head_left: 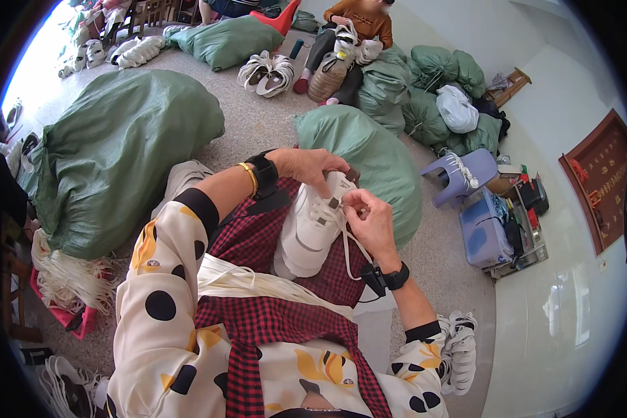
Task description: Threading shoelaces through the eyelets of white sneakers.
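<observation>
White shoe (303, 233) and checked apron: the shoe rests on the person's lap over the red-and-black apron (275, 317), its toe turned back toward the body and its brown-lined opening facing away. The left hand (306, 167) reaches over from the left, its grip closed around the upper end of the shoe near the tongue, fingers on the far side and thumb on the near side. The right hand (373, 219) is just beside it, its grip drawn into a tight pinch between thumb and forefinger, with hold of a white lace (356, 243) at the eyelets; the lace loops down beside the shoe. A bundle of pale laces (258, 282) lies across the lap, just behind the toe. Dark bands circle both wrists, and a gold bracelet (247, 179) sits above the left band. 1 large green sack (132, 153) fills the floor to the left, and another green sack (369, 157) stands just beyond the hands. To the right are a purple stool (435, 167) with white cords (461, 171) on it and a blue box (477, 233). Farther off, a co-worker (362, 24) sits with shoes on the lap, near piled green sacks (386, 87).
</observation>
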A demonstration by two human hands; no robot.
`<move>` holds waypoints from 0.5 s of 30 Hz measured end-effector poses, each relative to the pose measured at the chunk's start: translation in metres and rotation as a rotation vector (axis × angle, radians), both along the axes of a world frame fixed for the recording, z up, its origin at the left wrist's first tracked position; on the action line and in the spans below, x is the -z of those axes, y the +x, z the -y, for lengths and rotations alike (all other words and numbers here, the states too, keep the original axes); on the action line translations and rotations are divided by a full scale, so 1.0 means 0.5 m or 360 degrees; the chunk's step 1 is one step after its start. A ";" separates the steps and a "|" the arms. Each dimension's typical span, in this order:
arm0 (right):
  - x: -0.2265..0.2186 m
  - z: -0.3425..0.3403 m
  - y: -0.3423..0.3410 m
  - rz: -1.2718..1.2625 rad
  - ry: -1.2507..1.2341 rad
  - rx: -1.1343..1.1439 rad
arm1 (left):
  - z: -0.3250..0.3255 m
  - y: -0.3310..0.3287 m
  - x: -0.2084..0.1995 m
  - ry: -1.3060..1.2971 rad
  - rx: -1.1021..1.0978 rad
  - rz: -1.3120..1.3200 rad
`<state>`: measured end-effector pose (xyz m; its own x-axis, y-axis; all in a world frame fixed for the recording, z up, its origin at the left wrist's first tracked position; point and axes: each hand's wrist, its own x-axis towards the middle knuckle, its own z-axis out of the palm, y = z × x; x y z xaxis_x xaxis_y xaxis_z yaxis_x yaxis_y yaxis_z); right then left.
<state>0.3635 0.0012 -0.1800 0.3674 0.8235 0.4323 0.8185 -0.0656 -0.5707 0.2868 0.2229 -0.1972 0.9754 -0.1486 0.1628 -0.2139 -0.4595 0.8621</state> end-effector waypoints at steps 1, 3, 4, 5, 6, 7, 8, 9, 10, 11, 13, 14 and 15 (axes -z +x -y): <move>0.004 -0.003 0.001 -0.0124 -0.0007 0.0054 | 0.001 0.001 0.001 -0.0019 -0.0008 0.0012; 0.016 -0.009 0.003 -0.0134 0.0000 0.0000 | 0.003 0.002 0.000 -0.0036 -0.0006 0.0021; 0.022 -0.011 0.004 -0.0162 -0.0003 -0.0021 | 0.005 0.001 -0.002 0.0019 -0.0029 0.0019; 0.026 -0.012 0.006 -0.0166 0.0002 -0.0017 | 0.007 -0.001 -0.005 0.0068 -0.0047 0.0018; 0.031 -0.012 0.007 -0.0378 0.0020 -0.0005 | 0.010 -0.004 -0.008 0.0079 -0.0053 0.0014; 0.034 -0.012 0.009 -0.0586 0.0034 0.0031 | 0.014 -0.009 -0.010 0.0045 -0.0066 0.0059; 0.036 -0.012 0.011 -0.0592 0.0038 0.0009 | 0.018 -0.014 -0.011 0.0008 -0.0076 0.0104; 0.037 -0.011 0.013 -0.0624 0.0034 0.0014 | 0.024 -0.021 -0.010 0.0009 -0.0071 0.0101; 0.038 -0.010 0.014 -0.0652 0.0013 0.0061 | 0.033 -0.030 -0.007 -0.0048 -0.0170 0.0200; 0.038 -0.010 0.015 -0.0659 0.0038 0.0025 | 0.039 -0.039 -0.003 -0.0122 -0.0232 0.0321; 0.037 -0.010 0.016 -0.0597 0.0013 0.0047 | 0.052 -0.055 0.007 0.0094 -0.0456 0.0554; 0.036 -0.011 0.015 -0.0624 0.0028 0.0026 | 0.057 -0.063 0.012 0.0276 -0.0632 0.0842; 0.035 -0.012 0.014 -0.0588 0.0054 0.0008 | 0.061 -0.068 0.017 0.0402 -0.0670 0.0824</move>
